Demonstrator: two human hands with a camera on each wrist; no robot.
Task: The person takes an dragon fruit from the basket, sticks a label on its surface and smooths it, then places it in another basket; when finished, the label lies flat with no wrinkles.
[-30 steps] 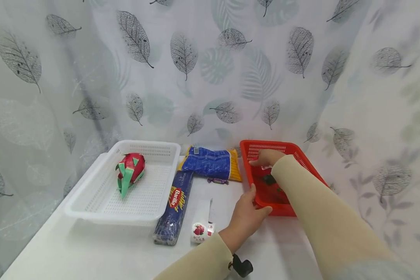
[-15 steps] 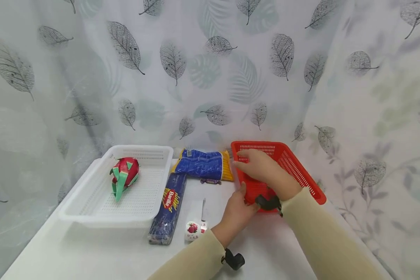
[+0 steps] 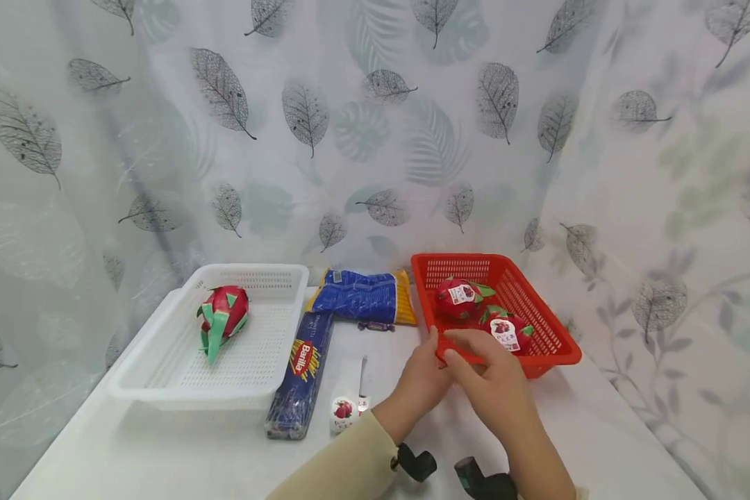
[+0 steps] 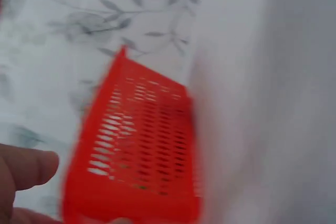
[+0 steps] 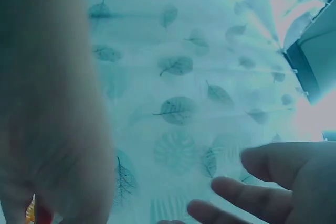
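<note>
My left hand (image 3: 420,378) holds the near left corner of a red plastic basket (image 3: 540,330). Close beside it, over the basket's near edge, my right hand (image 3: 496,382) has its fingers spread and slightly bent, with nothing between them. Two dragon fruits lie in the basket: one (image 3: 450,305) toward the back, another (image 3: 523,333) toward the front, each with a white sticker facing up. In the left wrist view, the basket's slotted wall (image 4: 152,129) appears blurred, with my left thumb (image 4: 37,167) off to its side. My left fingertips are mostly hidden in the head view.
A white basket (image 3: 194,396) with one unstickered-looking dragon fruit (image 3: 225,311) stands left. Between the baskets lie a blue Barilla spaghetti pack (image 3: 300,375), a blue and yellow bag (image 3: 362,295), a wrapped candy (image 3: 376,326) and a roll of fruit stickers (image 3: 345,411). A leaf-patterned curtain (image 3: 350,139) hangs behind.
My right hand has drawn out of the red basket, down and toward my left hand, uncovering the two dragon fruits. My left hand stays at the basket's corner. The head view has shifted slightly.
</note>
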